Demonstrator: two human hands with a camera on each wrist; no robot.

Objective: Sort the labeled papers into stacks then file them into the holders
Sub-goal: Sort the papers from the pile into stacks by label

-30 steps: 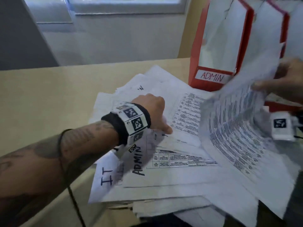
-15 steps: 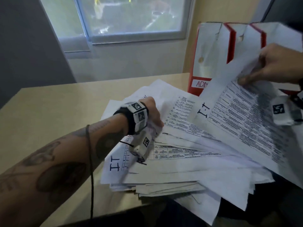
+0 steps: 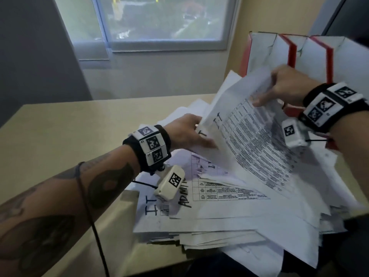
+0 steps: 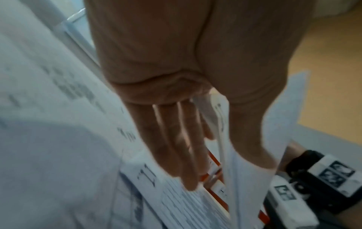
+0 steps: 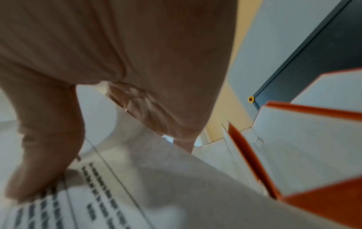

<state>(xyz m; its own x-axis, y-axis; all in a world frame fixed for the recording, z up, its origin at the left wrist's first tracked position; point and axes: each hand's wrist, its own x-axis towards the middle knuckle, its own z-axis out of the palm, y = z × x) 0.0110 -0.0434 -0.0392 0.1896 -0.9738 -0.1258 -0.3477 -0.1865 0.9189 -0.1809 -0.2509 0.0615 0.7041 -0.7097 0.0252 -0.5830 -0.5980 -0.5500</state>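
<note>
IT sheet (image 3: 245, 136) lifted, pinched between both hands.

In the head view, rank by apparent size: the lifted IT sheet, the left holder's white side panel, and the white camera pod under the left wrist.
1. Lifted IT sheet, largest.
2. Holder's side panel, partly hidden by the sheet, and farther away, so unsure.
3. Camera pod, smallest though nearest.

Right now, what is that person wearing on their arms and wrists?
Both forearms are bare, the left tattooed. Each wrist carries a black band set with white blocks printed with black square codes, and a small white camera box hangs beneath. A thin black cable trails along the left forearm.
</note>
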